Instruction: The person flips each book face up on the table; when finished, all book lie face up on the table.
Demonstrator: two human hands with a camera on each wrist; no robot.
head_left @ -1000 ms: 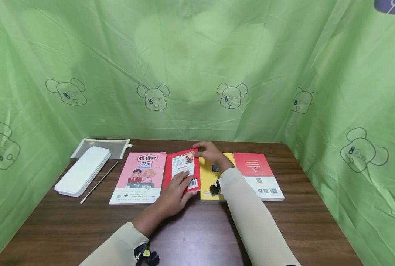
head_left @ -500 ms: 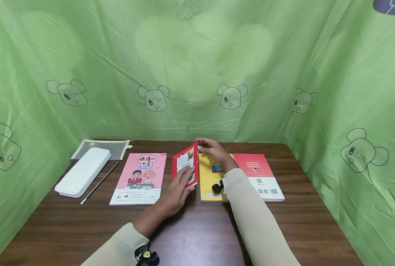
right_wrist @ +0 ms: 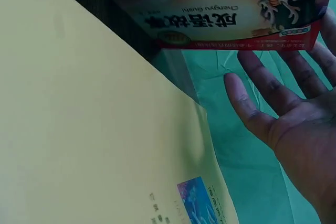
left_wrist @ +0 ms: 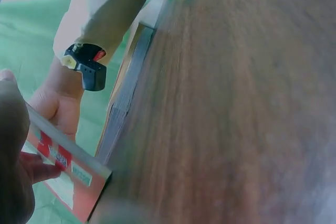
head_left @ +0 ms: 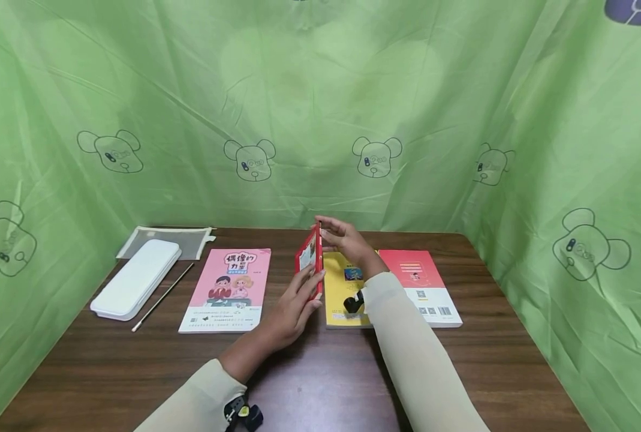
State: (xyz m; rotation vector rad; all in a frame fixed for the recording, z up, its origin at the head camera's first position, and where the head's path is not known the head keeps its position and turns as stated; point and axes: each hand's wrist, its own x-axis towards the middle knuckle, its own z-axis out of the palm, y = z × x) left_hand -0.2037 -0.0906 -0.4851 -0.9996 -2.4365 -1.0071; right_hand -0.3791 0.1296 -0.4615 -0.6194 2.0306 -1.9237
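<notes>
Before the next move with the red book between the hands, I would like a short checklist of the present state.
1. Left hand touches the red book: ok.
2. Right hand grips firmly: cannot tell; its spread fingers are at the far edge.
3. Red book lies flat: not ok, it is tilted steeply up.
4. Red book apart from pink book: ok.
5. Yellow book fully visible: not ok, right hand and sleeve hide part in head view.

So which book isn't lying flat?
The red book between the left hand and right hand, tipped up on edge; the pink book, yellow book and rightmost book lie flat.
</notes>
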